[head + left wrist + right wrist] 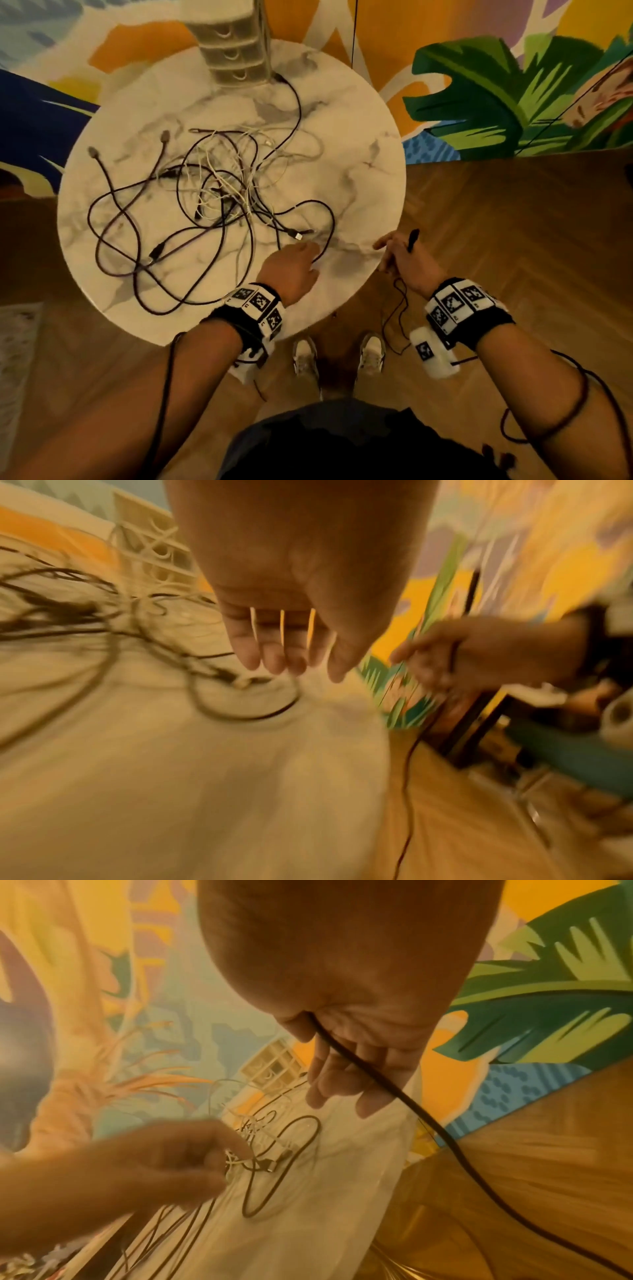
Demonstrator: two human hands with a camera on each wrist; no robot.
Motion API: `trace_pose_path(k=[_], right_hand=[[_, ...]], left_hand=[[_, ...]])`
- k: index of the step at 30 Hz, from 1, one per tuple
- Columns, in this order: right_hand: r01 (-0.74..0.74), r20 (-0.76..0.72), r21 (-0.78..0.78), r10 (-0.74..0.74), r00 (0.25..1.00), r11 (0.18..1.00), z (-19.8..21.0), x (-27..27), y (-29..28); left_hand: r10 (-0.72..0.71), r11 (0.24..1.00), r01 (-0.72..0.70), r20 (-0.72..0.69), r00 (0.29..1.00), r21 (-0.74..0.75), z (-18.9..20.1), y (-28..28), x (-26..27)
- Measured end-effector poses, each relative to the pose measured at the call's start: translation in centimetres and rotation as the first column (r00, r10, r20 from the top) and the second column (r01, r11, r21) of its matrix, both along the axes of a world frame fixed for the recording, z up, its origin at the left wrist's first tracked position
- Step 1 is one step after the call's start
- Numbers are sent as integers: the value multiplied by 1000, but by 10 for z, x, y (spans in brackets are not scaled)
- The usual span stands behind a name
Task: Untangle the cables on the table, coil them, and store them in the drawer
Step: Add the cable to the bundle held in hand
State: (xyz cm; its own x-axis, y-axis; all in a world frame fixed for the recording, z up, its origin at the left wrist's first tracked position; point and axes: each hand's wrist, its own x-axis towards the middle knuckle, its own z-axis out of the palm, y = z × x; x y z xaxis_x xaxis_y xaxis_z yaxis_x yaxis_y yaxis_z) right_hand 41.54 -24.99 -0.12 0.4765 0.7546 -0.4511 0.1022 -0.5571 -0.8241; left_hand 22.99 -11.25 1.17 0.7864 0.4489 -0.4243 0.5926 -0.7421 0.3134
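Observation:
A tangle of black and white cables [222, 192] [103, 620] [260, 1139] lies spread over the round marble table [359, 137]. My left hand [301, 257] [274, 653] reaches over the near edge with straight fingers. Its fingertips are at a black cable loop [330, 222] beside a USB plug [297, 235], and it grips nothing. My right hand [400, 253] [346, 1080] is at the table's right rim and holds a separate black cable [413, 237] [394, 1088]. The plug sticks up above the thumb and the rest hangs toward the floor. A small cream drawer unit [233, 51] [274, 1064] stands at the table's far edge, drawers closed.
The table stands on a wooden herringbone floor [513, 240] against a colourful painted wall [479, 102]. My shoes [305, 356] are just under the near rim. Thin sensor leads run along both forearms. The left wrist view is motion-blurred.

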Motion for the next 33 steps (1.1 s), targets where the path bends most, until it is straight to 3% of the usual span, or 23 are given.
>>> trace_pose_path(k=[5,10,12,14,16,18,21,29,33], right_hand=[[39,-30,-71,-41,999,997,-4,-32,8],[59,-53,-107,-65,996,992,-2,-53,9],[85,-33,-83,-88,996,993,1,-57,10],[104,6,-18,-104,995,994,6,-59,15],[62,47,55,-65,997,997,16,-64,25],[-4,71,129,-5,997,992,28,-73,42],[-63,66,259,48,997,964,47,-91,68],[146,-241,358,-60,969,922,62,-109,102],[55,-44,212,-46,998,976,64,-102,95]], left_hand=[[-18,990,37,-139,990,136,-25,56,-6],[-146,947,197,-209,967,252,-27,80,12],[-158,951,178,-99,983,253,-23,77,11],[-108,971,73,142,984,229,-12,69,8],[-37,991,-19,407,913,132,5,58,4],[14,999,-38,567,824,30,27,50,3],[36,999,-6,640,767,-49,56,45,4],[-55,997,4,692,720,75,84,43,-14],[-70,994,-12,705,706,111,84,41,-19]])
